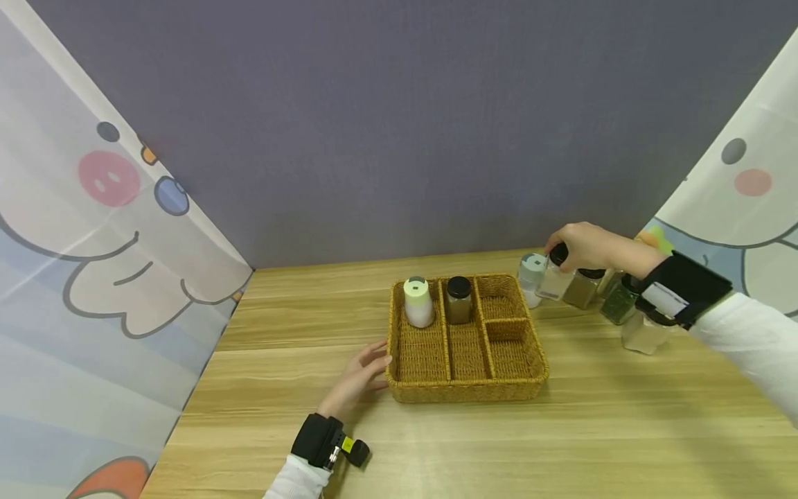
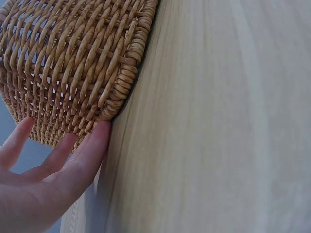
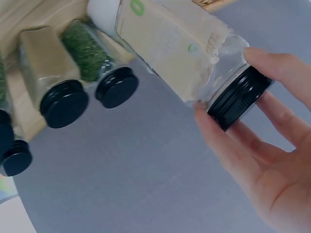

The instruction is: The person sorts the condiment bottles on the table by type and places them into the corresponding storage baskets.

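Note:
My right hand (image 1: pixel 589 246) pinches a clear square spice jar (image 1: pixel 553 284) around its black lid, at the table's back right. Pale powder fills much of that jar (image 3: pixel 175 48) in the right wrist view, where thumb and fingers close around the neck and lid. Against the left side of a woven divided basket (image 1: pixel 467 393) rests my left hand (image 1: pixel 360 373). In the left wrist view, that hand's extended fingers (image 2: pixel 92 145) touch the wicker near its bottom edge. Inside the basket, a bottle with a light green cap (image 1: pixel 418 305) and a black-lidded brown spice jar (image 1: pixel 459 305) stand in separate compartments.
Beside the held jar stands a white-capped bottle (image 1: pixel 532 277). Further right are a brown spice jar (image 1: pixel 581 290), a jar of green flakes (image 1: pixel 618 303) and a pale jar (image 1: pixel 643 334). A grey wall (image 1: pixel 399 138) borders the wooden table (image 1: pixel 299 312) at the back.

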The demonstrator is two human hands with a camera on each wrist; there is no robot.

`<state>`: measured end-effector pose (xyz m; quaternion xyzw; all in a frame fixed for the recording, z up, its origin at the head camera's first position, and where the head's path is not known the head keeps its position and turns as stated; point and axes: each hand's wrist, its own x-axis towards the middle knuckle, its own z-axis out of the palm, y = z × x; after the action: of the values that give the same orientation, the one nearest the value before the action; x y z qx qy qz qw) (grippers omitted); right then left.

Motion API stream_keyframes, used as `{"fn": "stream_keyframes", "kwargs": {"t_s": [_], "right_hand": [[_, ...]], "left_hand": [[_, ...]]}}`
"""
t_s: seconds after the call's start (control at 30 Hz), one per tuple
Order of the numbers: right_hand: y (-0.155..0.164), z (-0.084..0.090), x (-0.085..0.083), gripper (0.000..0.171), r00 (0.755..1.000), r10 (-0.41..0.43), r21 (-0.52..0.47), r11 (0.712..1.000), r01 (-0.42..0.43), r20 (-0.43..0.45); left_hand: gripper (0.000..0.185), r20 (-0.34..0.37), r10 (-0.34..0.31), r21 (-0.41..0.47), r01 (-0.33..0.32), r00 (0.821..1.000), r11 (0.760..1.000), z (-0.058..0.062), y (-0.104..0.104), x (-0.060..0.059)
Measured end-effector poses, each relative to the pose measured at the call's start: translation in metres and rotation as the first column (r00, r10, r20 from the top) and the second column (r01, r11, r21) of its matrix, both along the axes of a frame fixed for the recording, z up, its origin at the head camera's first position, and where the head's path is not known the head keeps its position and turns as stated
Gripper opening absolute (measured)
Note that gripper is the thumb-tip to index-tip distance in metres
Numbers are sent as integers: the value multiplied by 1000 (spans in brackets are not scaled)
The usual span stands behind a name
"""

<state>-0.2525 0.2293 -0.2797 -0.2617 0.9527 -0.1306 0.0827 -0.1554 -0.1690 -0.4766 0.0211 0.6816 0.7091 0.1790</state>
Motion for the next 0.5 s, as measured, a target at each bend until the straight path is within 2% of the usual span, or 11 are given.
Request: {"fn": "stream_keyframes", "kwargs": {"t_s": [0.27,0.5], "right_hand": [[-18,8,-3,35,999,31,3,999,-32,24],[-36,10,-6,33,998,69,6,998,-69,-4]], "left_hand": [[62,-3,1,-3,-1,1000,1000,2,1,0],[62,-6,2,9,-2,1000,1000,0,0,0]]}}
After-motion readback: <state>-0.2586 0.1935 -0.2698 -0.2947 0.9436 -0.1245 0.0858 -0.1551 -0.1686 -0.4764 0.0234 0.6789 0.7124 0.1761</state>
